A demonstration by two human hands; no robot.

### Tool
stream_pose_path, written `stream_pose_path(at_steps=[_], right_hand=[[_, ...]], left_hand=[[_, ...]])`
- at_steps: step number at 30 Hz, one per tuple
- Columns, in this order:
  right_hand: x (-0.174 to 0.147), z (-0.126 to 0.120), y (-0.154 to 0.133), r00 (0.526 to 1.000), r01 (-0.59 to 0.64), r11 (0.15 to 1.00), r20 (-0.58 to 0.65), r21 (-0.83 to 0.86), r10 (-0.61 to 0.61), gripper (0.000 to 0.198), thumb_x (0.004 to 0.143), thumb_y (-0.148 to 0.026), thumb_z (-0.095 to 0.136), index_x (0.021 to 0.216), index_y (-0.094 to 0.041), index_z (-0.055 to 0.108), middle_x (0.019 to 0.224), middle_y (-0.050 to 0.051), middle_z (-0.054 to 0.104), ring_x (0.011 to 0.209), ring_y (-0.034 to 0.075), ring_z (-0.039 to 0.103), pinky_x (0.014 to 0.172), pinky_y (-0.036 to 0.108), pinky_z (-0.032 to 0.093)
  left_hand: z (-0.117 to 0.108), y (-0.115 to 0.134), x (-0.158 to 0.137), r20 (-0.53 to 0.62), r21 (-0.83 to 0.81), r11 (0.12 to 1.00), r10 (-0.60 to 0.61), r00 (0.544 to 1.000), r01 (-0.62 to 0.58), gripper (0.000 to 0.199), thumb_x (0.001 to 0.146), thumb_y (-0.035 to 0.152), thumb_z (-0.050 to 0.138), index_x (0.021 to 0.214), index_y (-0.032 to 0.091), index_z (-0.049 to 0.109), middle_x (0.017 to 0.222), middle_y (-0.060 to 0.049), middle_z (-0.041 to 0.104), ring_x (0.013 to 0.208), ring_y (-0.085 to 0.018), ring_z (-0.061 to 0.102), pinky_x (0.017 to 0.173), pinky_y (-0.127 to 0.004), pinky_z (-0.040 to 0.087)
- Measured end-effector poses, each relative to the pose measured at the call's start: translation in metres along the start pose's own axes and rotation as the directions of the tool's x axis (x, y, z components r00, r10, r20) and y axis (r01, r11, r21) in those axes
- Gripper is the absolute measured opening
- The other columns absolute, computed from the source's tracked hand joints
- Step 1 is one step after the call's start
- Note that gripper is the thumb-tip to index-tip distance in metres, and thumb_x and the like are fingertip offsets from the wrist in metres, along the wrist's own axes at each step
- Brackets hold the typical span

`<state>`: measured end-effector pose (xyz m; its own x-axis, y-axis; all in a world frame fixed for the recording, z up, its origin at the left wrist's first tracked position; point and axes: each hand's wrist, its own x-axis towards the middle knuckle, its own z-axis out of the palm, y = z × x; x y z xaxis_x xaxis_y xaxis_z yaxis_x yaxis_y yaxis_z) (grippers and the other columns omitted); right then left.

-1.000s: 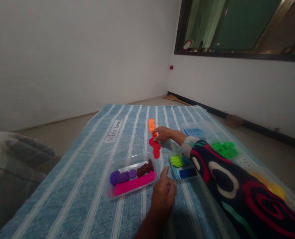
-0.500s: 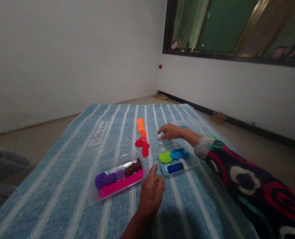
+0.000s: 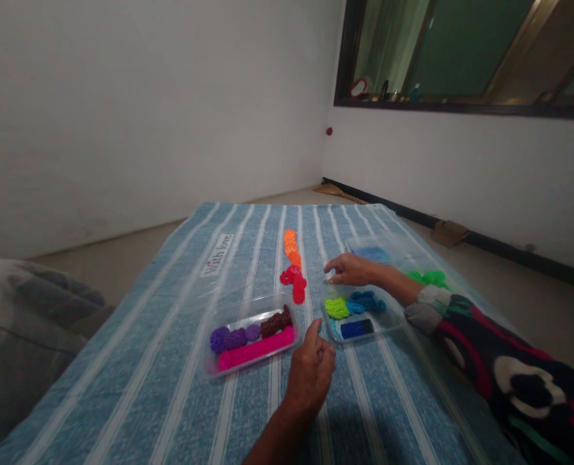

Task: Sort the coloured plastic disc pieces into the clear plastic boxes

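Note:
My left hand (image 3: pixel 311 371) is low over the striped cloth, its index finger stretched forward and the other fingers partly curled, nothing visible in it. It sits between two clear plastic boxes. The left box (image 3: pixel 209 371) contains purple, brown and bright pink knit-looking pieces (image 3: pixel 255 350). In the right box (image 3: pixel 335 339) are lime, blue and navy pieces (image 3: pixel 357 329). Above that box reaches my right hand (image 3: pixel 350 268), thumb and forefinger apart, also with nothing visible in it. Left of its fingertips, a red piece (image 3: pixel 297 284) touches an orange strip (image 3: pixel 291 245) on the cloth.
A blue-and-white striped cloth (image 3: pixel 180 323) covers the table. At the far right is another clear container (image 3: pixel 364 248) with blue inside, near bright green pieces (image 3: pixel 430 278). "With love" lettering (image 3: pixel 218 255) lies at left. A grey-clothed leg (image 3: pixel 20 342) appears at the left edge.
The view has turned slightly left, so everything sits further right and more of the grey-clothed leg shows. Both hands keep nearly the same place over the table, and the pieces stay put.

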<state>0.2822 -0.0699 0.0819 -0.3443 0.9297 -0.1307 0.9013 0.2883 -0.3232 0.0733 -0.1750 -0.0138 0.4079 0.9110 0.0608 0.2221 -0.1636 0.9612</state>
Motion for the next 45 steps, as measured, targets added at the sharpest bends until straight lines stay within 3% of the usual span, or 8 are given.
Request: stream_pose_path(at_steps=[24, 45], right_hand=[[-0.011, 0.029, -0.015, 0.996, -0.012, 0.998, -0.088, 0.061, 0.017, 0.033, 0.081, -0.027, 0.059, 0.109, -0.012, 0.069, 0.083, 0.008, 0.072, 0.072, 0.017, 0.064, 0.065, 0.024, 0.042], [-0.017, 0.040, -0.007, 0.994, 0.001, 0.994, -0.108, 0.114, 0.011, 0.032, 0.080, -0.028, 0.056, 0.104, -0.012, 0.071, 0.077, 0.006, 0.071, 0.066, 0.016, 0.061, 0.061, 0.024, 0.039]], left_hand=[[0.007, -0.014, 0.000, 0.031, 0.021, 0.999, 0.035, 0.999, -0.036, 0.053, 0.082, 0.022, 0.045, 0.134, 0.007, 0.042, 0.065, 0.002, 0.056, 0.059, -0.013, 0.055, 0.061, -0.026, 0.043], [0.008, -0.021, 0.003, 0.027, 0.023, 0.998, 0.052, 0.998, -0.052, 0.054, 0.082, 0.021, 0.046, 0.134, 0.010, 0.042, 0.067, 0.002, 0.058, 0.062, -0.014, 0.057, 0.061, -0.026, 0.046]])
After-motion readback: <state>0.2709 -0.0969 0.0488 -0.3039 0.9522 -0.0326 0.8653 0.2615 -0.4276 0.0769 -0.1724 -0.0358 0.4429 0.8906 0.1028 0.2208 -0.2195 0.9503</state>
